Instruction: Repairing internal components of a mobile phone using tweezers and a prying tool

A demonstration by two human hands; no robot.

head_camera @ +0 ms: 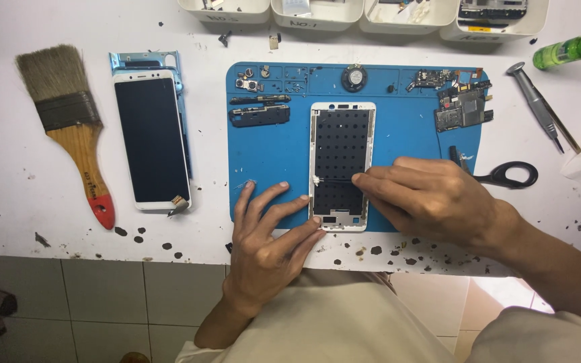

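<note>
A white phone frame (341,128) with a black perforated inside lies on the blue work mat (274,161). My left hand (269,235) rests flat, fingers spread, with fingertips against the frame's lower left edge. My right hand (432,198) pinches a thin black tool (334,179) whose tip lies across the frame's inside, reaching a small white bit at its left edge.
A white-faced phone screen (151,138) and a wooden paintbrush (72,117) lie left of the mat. Small phone parts and a circuit board (462,107) sit on the mat's top. Scissors (506,175), metal tweezers (539,107), a green-handled tool (569,48) lie right. White bins (317,13) line the back.
</note>
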